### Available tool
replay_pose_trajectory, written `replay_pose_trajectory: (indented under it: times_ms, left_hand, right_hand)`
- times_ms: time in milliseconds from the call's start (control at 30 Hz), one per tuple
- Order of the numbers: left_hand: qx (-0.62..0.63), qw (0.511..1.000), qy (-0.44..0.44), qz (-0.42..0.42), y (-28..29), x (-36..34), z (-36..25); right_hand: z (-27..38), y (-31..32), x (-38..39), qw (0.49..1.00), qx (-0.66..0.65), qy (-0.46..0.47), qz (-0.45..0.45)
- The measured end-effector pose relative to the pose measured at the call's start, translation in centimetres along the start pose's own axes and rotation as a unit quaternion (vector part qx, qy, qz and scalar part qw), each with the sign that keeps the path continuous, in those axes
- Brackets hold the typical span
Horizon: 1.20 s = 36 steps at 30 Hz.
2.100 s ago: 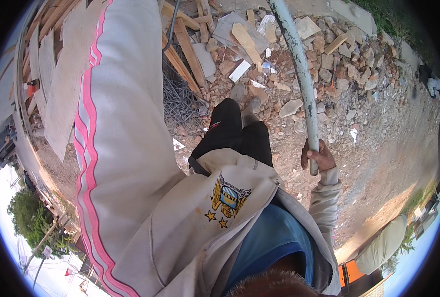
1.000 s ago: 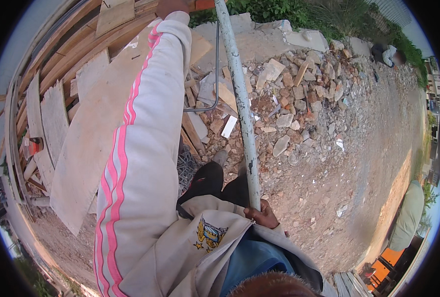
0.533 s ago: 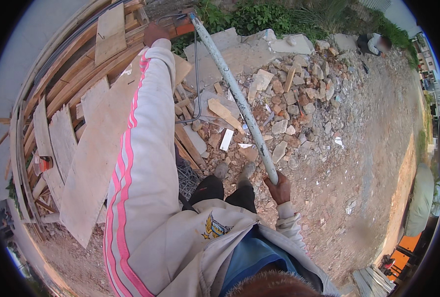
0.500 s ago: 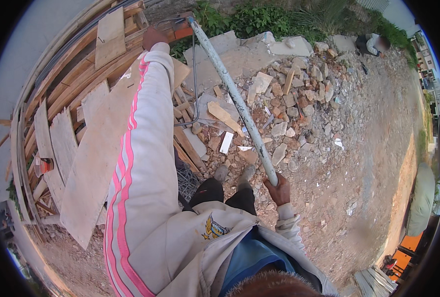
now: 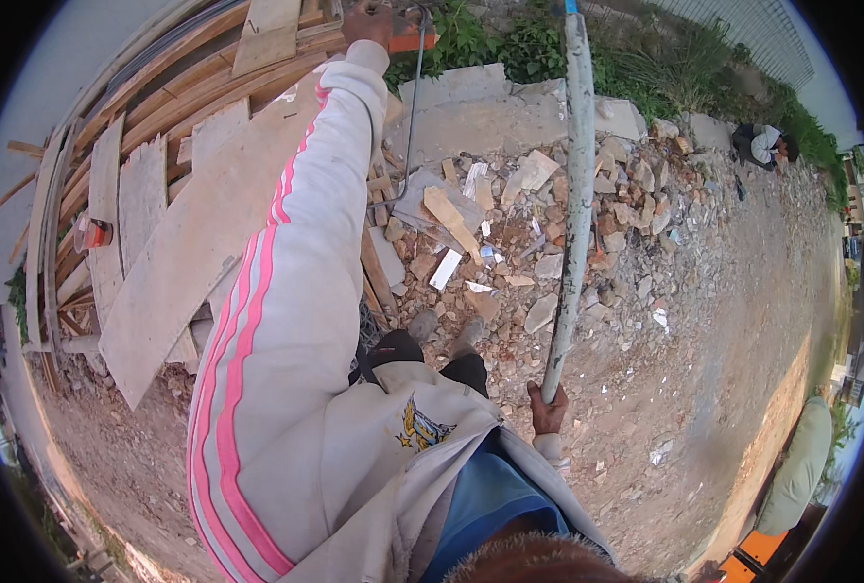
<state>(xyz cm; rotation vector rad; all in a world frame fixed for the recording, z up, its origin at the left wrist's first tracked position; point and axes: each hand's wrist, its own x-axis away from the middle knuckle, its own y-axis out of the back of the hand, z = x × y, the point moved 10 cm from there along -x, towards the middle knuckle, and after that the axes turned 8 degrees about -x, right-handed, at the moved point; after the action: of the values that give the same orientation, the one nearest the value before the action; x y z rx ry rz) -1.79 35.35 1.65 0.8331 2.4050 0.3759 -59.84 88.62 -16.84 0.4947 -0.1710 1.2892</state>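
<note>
My right hand (image 5: pixel 546 406) is wrapped round the lower end of a long pale-blue pipe (image 5: pixel 575 194) with chipped paint, which rises to the top of the view and has a blue tip. Up at the top left, my left hand (image 5: pixel 366 27) is closed beside an orange block-like piece (image 5: pixel 413 39); what it holds is too small to make out. A thin bent metal rod (image 5: pixel 410 126) runs down from near that hand, bending over the debris. The pipe stands well to the right of the left hand.
Loose planks and boards (image 5: pixel 160 253) pile up on the left. Broken masonry and stone (image 5: pixel 636 194) cover the ground by my feet (image 5: pixel 466 335). Weeds (image 5: pixel 685 68) line the back. A crouched person (image 5: pixel 758 146) is at far right; a green covered bundle (image 5: pixel 792 457) lies lower right.
The pipe's top has swung right, away from my left hand, leaving it more upright. Earlier, my left hand rose into view at the top. The view has shifted slightly.
</note>
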Motion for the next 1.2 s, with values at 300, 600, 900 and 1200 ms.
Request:
replay_pose_trajectory:
  times_ms: [300, 600, 900, 1200]
  left_hand:
    - [0.157, 0.975, -0.134, 0.079, 6.6, 26.7, -9.1]
    - [-0.019, 0.966, 0.023, 0.257, 10.6, 45.7, 8.3]
    - [-0.348, 0.870, -0.088, 0.337, 19.2, 51.2, 17.4]
    - [-0.489, 0.710, 0.220, 0.455, 26.5, 62.3, 31.9]
  right_hand:
    - [-5.1, 1.8, -5.9, 0.986, 0.013, -0.151, 0.075]
    - [-28.6, 12.6, -10.6, 0.893, 0.267, -0.282, 0.229]
    - [-20.4, 9.8, -13.9, 0.897, 0.262, -0.265, 0.237]
    - [-19.2, 10.2, -16.0, 0.913, 0.237, -0.239, 0.232]
